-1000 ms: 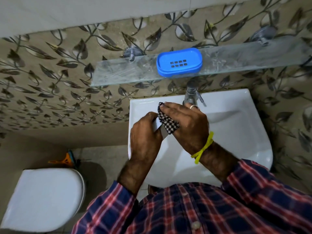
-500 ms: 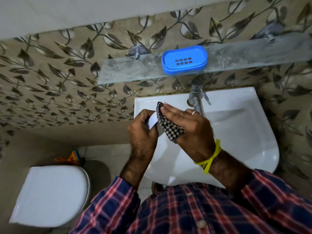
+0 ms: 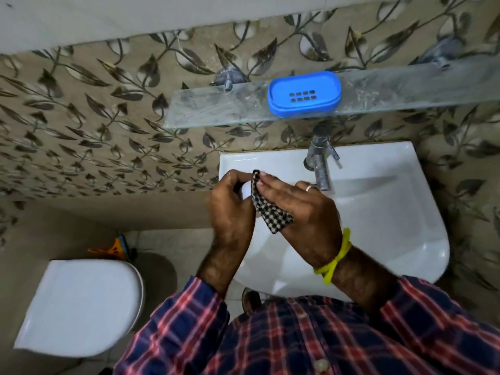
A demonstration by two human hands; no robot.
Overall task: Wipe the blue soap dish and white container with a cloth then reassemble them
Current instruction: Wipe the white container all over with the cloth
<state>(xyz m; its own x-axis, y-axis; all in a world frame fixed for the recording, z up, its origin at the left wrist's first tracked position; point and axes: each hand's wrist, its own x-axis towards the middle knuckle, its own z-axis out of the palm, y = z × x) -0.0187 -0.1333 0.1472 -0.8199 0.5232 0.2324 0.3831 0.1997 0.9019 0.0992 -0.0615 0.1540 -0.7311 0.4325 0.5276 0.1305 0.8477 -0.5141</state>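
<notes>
Change: hands sit lower in frame than before.
Left hand: curled around white container.
Right hand: pressing checked cloth against it.
Blue soap dish: upper centre, on glass shelf.
Room: white sink, leaf-patterned tiles.

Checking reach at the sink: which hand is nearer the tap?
Right. The right hand, pressing the checked cloth, has its ringed finger just beside the tap spout. The left hand, gripping the white container, sits farther left.
</notes>
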